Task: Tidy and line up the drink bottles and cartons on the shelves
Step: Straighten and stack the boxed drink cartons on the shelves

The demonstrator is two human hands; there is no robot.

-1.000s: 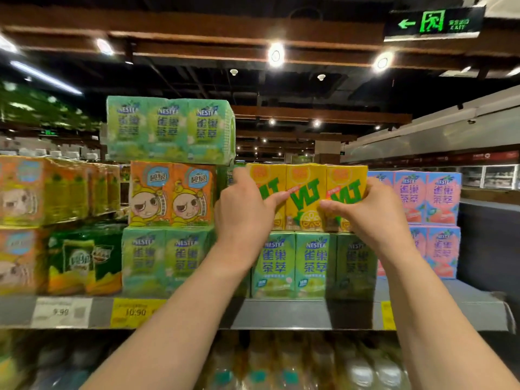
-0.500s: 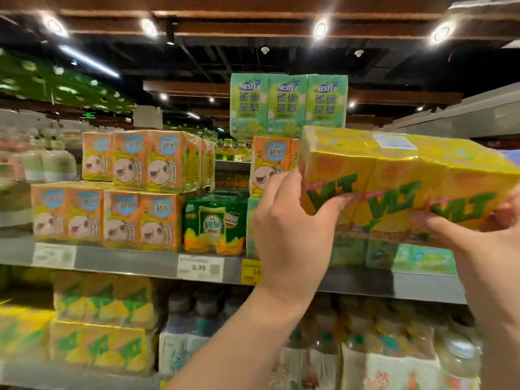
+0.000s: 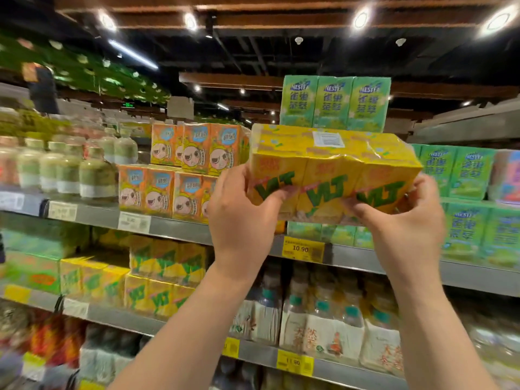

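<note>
I hold a shrink-wrapped yellow VLT carton pack in the air in front of the upper shelf, tilted with its top toward me. My left hand grips its lower left end. My right hand grips its lower right end. Behind it stand green Nestle carton packs stacked high and orange cartoon-face carton packs to the left. More yellow VLT packs sit on the middle shelf, lower left.
Green Nestle packs fill the upper shelf at right. Green-capped bottles stand at upper left. Wrapped bottle packs line the middle shelf below the hands. Yellow price tags hang on the shelf edges.
The yellow VLT pack has been lifted off the green packs and pulled toward me. The view has swung left along the shelves.
</note>
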